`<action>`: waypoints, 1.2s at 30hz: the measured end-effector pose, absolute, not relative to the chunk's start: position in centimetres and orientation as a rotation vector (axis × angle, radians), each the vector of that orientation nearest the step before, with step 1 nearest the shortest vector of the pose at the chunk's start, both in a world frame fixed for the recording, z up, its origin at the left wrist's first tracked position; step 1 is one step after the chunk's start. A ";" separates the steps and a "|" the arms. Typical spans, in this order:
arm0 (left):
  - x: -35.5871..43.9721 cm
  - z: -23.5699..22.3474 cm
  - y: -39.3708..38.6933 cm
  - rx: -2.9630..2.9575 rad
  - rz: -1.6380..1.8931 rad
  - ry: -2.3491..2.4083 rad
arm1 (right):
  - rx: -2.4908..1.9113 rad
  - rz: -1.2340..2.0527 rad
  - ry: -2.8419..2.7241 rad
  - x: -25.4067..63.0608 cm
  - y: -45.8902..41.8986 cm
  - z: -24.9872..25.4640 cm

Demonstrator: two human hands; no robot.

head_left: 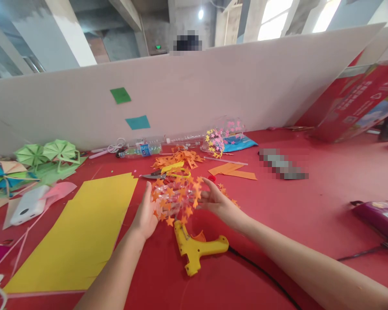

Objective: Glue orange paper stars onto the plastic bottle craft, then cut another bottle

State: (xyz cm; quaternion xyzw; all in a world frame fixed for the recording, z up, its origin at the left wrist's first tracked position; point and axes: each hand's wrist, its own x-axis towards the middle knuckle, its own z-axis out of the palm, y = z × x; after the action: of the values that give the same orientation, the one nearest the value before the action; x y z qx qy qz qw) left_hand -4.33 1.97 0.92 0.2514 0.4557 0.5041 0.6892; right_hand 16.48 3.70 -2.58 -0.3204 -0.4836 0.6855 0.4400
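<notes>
Between my two hands is a clear plastic bottle piece [180, 194] dotted with orange stars. My left hand [148, 217] supports its left side, thumb pointing up. My right hand [218, 201] holds the right side, with its fingers partly hidden behind the plastic. A yellow glue gun [198, 249] lies just in front, its nozzle close under the bottle piece. Behind the piece are scissors [152, 176], partly covered, and a yellow serrated strip [172, 167]. Farther back is a pile of orange paper cutouts [181, 159].
Yellow paper [80, 232] covers the left. Green paper umbrellas [61, 151] and a white device [29, 205] lie beyond it. A labelled bottle [148, 149] and a star-covered bottle piece [215, 143] line the white partition [187, 94]. The glue gun's black cord [268, 275] runs right, below my forearm.
</notes>
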 end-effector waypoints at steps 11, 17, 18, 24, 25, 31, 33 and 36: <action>-4.0 3.2 0.0 0.623 1.176 0.847 | -0.760 1.640 -1.234 16.8 2.8 -1.2; -3.8 3.1 0.0 0.575 1.169 0.870 | -0.721 1.684 -1.163 16.8 3.1 -1.5; -3.8 2.9 0.2 0.561 1.173 0.893 | -0.729 1.678 -1.155 16.7 3.2 -1.6; -4.1 1.8 1.2 0.479 1.192 1.026 | -0.786 1.664 -1.190 16.4 3.8 -2.2; -4.1 1.6 1.4 0.466 1.194 1.028 | -0.787 1.670 -1.189 16.4 3.9 -2.3; -3.6 1.5 1.8 0.482 1.225 1.022 | -0.799 1.702 -1.176 16.5 4.5 -2.9; -3.4 1.7 1.7 0.519 1.240 1.056 | -0.807 1.694 -1.185 16.6 4.6 -3.0; -3.3 1.8 1.5 0.596 1.232 1.088 | -0.830 1.617 -1.251 16.7 4.7 -2.9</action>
State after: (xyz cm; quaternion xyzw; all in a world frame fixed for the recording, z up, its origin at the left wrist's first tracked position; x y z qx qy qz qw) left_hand -3.32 1.53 1.80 0.2615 0.4775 0.5404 0.6415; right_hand 16.75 4.74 -2.95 -0.3358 -0.5062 0.6543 0.4504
